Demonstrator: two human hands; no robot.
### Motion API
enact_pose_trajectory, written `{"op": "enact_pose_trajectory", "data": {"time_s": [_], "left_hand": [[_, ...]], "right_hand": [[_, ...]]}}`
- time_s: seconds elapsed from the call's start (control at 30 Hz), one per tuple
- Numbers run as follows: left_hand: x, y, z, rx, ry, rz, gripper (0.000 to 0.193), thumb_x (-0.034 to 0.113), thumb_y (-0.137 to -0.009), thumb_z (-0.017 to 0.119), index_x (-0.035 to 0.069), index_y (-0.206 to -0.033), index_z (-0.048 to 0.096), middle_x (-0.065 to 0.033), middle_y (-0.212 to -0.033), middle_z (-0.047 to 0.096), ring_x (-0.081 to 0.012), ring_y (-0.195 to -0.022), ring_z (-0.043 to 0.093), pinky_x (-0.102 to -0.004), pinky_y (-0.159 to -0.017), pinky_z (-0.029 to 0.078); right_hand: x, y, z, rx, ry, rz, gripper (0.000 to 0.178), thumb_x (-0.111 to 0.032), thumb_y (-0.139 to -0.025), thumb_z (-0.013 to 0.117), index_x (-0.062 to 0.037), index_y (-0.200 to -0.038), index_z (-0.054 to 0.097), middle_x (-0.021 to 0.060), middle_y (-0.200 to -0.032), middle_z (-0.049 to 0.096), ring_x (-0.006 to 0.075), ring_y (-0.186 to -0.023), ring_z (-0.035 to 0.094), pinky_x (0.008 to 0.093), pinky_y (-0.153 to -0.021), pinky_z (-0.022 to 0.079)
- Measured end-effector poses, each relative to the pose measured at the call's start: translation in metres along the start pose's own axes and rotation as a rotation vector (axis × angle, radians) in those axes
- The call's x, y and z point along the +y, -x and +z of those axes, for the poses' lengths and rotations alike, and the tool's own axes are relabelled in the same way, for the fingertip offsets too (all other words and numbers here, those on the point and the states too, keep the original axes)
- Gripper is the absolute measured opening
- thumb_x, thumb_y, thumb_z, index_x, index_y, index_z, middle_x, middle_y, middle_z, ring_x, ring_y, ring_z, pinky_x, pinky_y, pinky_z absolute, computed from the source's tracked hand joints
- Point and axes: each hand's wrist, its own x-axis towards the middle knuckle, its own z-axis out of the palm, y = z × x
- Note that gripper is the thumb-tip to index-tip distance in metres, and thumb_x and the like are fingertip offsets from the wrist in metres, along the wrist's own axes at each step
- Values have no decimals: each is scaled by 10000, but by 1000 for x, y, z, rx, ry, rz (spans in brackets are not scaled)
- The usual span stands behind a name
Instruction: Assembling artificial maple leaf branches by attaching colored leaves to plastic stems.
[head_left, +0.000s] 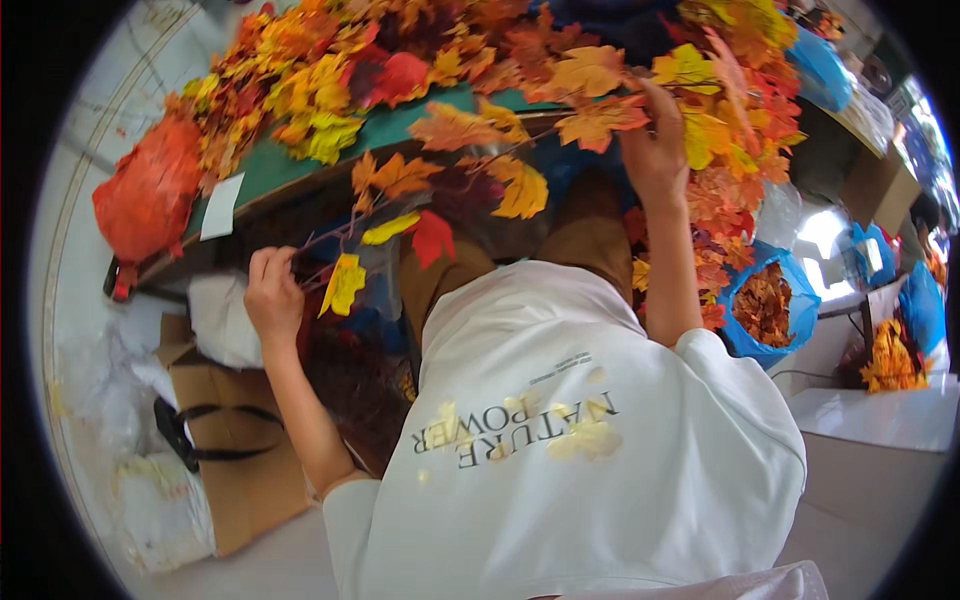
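Observation:
A garland of artificial maple leaves (520, 188) in orange, yellow and red stretches across my lap, in front of the table edge. My left hand (275, 298) pinches the thin purplish stem at its lower left end, beside a yellow leaf and a red leaf. Farther up on the right, my right hand (657, 150) is closed on the garland next to large orange leaves. Exactly what lies between the right fingertips is partly hidden by leaves. A thick heap of similar leaves (300, 85) covers most of the green tabletop (385, 130).
At the table's left end hang a red plastic bag (150, 190) and a white paper slip (222, 207). An open cardboard box (245, 470) stands at lower left. More leaves (715, 240) hang beside my right arm, near a blue bag (805, 275) holding brownish leaves.

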Motion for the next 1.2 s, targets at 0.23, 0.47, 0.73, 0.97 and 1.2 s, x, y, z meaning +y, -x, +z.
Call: {"op": "enact_pose_trajectory", "data": {"time_s": [0.23,0.47,0.73,0.97,1.2], "left_hand": [[0,3,1,22,104,-103,149,-26,-810,528,63,-892,615,-81,-861,561,-232,-666,591,-313,-576,489],[0,0,-2,123,242,-94,159,-67,-809,521,25,-887,624,-74,-855,559,-158,-613,588,-244,-561,491],[2,-2,-5,263,310,-97,160,-82,-801,512,5,-860,633,-77,-862,557,-140,-636,592,-234,-587,494],[-2,1,-2,282,247,-105,166,-84,-796,506,-1,-865,633,-79,-877,552,-139,-636,596,-235,-595,498],[-6,1,1,276,223,-108,167,-67,-802,506,0,-882,636,-83,-894,553,-142,-635,597,-240,-595,500]], "right_hand": [[-5,3,-3,-60,-85,231,229,-36,-808,617,-35,-1037,618,129,-1164,536,278,-1040,566,326,-832,493],[-7,1,-4,-79,64,124,231,-38,-787,643,-43,-1016,611,117,-1179,521,270,-1042,564,330,-854,485],[-8,0,-10,-106,229,14,169,-83,-761,663,-104,-923,624,66,-1155,528,252,-975,589,323,-764,516],[-6,6,-11,-91,455,-30,143,-191,-746,687,-153,-870,627,24,-955,585,206,-796,577,297,-658,512],[-7,2,-9,-116,352,-18,129,-225,-758,682,-146,-838,619,10,-897,590,195,-788,565,307,-673,486]]}}
